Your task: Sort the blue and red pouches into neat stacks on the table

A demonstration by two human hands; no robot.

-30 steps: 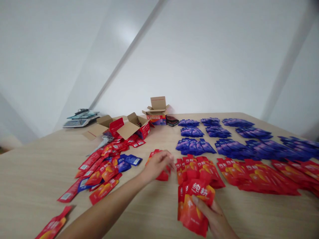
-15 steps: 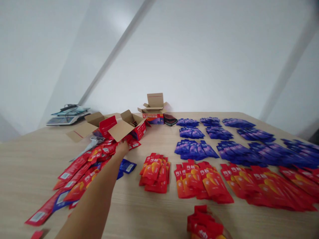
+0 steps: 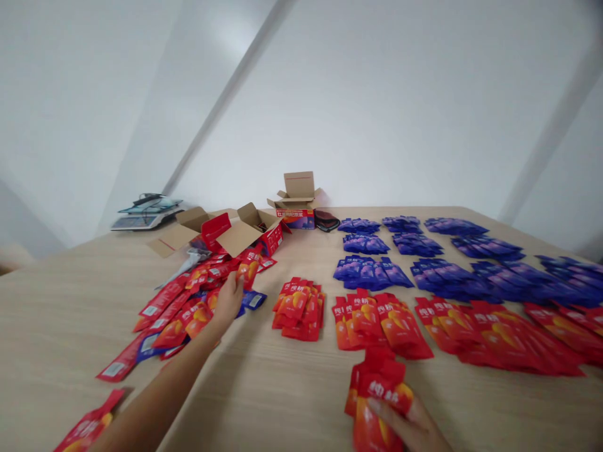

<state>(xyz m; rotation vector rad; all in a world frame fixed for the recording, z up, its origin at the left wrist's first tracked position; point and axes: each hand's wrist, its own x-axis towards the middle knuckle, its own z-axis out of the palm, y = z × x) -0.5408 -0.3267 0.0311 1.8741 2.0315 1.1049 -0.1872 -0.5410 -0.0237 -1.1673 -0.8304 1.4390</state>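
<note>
My left hand (image 3: 229, 297) is closed on a red pouch (image 3: 248, 270) with an orange fruit print, held up over the right edge of a loose pile of red pouches (image 3: 172, 323). Low at the right, my right hand (image 3: 414, 427) grips several red pouches (image 3: 379, 402) stacked together, its thumb across their front. Between the hands lies a small heap of red pouches (image 3: 299, 309). A blue pouch (image 3: 254, 300) rests just right of my left hand.
Rows of blue pouches (image 3: 372, 273) and fanned red pouches (image 3: 494, 333) cover the right side. Opened cartons (image 3: 273, 242) stand behind the loose pile, another carton (image 3: 296, 218) farther back. A scale (image 3: 141, 220) sits at the back left.
My left hand has lifted from the pile near the cartons and come closer with a red pouch. My right hand and its pouches have risen further into view. The view has shifted slightly.
</note>
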